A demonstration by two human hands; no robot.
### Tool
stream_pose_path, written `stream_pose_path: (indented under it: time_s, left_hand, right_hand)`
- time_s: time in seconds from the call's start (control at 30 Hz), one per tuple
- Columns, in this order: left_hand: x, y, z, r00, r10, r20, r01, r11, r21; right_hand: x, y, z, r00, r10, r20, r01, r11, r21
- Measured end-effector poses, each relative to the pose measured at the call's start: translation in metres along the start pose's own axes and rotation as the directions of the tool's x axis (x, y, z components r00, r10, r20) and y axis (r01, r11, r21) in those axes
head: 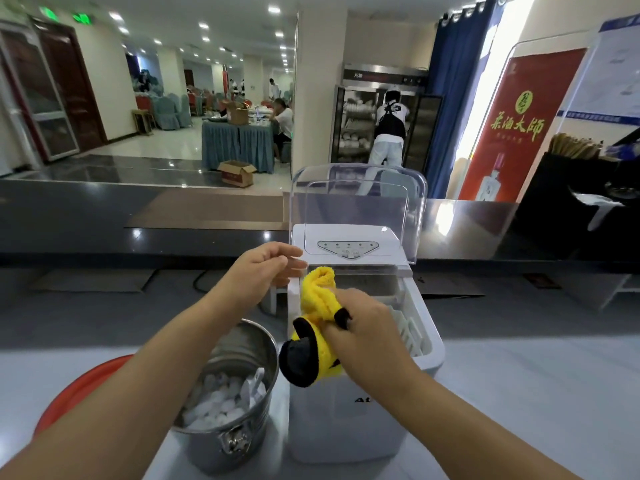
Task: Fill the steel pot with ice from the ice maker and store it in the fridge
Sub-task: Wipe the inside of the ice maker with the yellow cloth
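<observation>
pot: the steel pot (239, 431) stands on the bench (526, 393) just left of the ice maker (360, 410), touching it or nearly so.
ice: ice (221, 403) lies in the pot and fills roughly the lower half; the upper wall is bare metal.
done: by my reckoning the scooping is well along, perhaps finished.
left: close the clear lid (356, 202), which stands open and upright, then carry the pot to the fridge. none of that has begun.
pot heading: upright with the mouth up, so its long axis runs vertical. the handle ring on its wall faces me.
right grip: my right grip (363, 330) is clamped round a yellow and black cloth (317, 306), held over the machine's open top at the left front.
left grip: my left grip (266, 268) is at the machine's back left corner, by the foot of the lid. i cannot tell whether the fingers pinch the rim or only rest there.
beside: a red tray (79, 386) shows left of the pot; i cannot tell whether the pot sits on it.
</observation>
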State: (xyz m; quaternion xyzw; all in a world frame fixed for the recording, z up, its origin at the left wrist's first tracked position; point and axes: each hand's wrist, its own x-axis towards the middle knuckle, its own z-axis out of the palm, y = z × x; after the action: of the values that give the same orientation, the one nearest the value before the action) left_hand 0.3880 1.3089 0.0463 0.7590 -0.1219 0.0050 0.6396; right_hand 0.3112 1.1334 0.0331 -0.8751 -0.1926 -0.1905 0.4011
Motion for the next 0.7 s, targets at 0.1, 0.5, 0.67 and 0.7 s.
stream_pose_path:
  time_s: [0.1, 0.5, 0.67, 0.7]
  left_hand:
    - [-0.006, 0.009, 0.000, 0.999, -0.008, -0.031, 0.007, 0.999, -0.031]
    - [-0.040, 0.064, 0.024, 0.974, 0.201, 0.101, -0.202, 0.979, -0.001]
    - [-0.043, 0.082, 0.040, 0.950, 0.305, 0.075, -0.303, 0.952, -0.028]
    - [-0.043, 0.085, 0.043, 0.940, 0.335, 0.068, -0.333, 0.942, -0.033]
  right_hand:
    - [0.014, -0.008, -0.010, 0.988, 0.144, -0.050, -0.130, 0.968, 0.216]
    - [0.037, -0.022, -0.052, 0.884, 0.455, -0.107, -0.255, 0.662, 0.705]
    - [0.034, -0.027, -0.065, 0.877, 0.446, -0.178, -0.210, 0.690, 0.693]
    - [0.032, -0.028, -0.070, 0.876, 0.442, -0.191, -0.202, 0.697, 0.688]
